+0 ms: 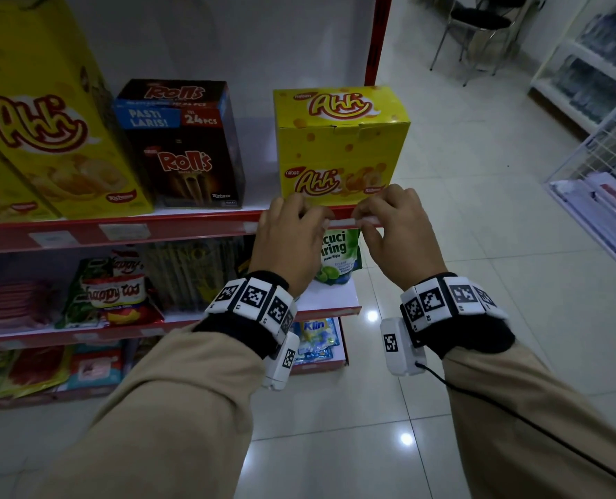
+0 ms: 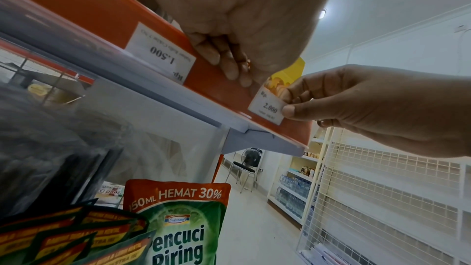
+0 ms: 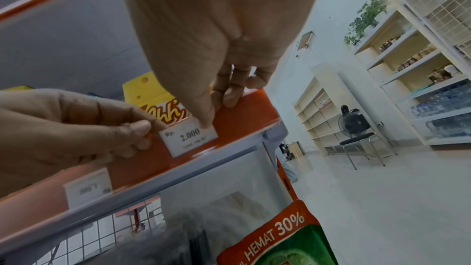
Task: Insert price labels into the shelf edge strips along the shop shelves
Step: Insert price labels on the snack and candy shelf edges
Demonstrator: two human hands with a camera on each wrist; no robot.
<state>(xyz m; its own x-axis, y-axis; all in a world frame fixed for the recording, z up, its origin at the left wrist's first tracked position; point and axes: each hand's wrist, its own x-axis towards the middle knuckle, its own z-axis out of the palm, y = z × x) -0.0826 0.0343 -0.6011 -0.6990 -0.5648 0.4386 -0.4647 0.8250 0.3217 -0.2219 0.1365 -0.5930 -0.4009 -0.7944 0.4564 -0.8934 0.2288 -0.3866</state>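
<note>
Right now, label: a white price label (image 3: 189,136) reading "Rp. 2.000" sits against the red shelf edge strip (image 3: 237,126) near the strip's right end, its top edge standing above the strip in front of the yellow Ahh box (image 1: 340,145).
Left hand: the left hand (image 1: 286,243) pinches the label's left edge, thumb in front, fingers curled behind.
Right hand: the right hand (image 1: 394,232) has its thumb tip pressed on the label's upper right part, its other fingers curled over the strip's top edge; it is gripping label and strip together.
Strip: red, running along the upper shelf; a second label (image 2: 163,55) reading "1.500" sits in it to the left, well apart.
Shelf above: a dark Rolls box (image 1: 184,145) stands left of the Ahh box.
Shelf below: a green dish soap pouch (image 1: 338,257) stands under the hands, with snack bags (image 1: 115,293) further left.
Aisle: a black chair (image 1: 479,27) stands on the tiled floor beyond.
</note>
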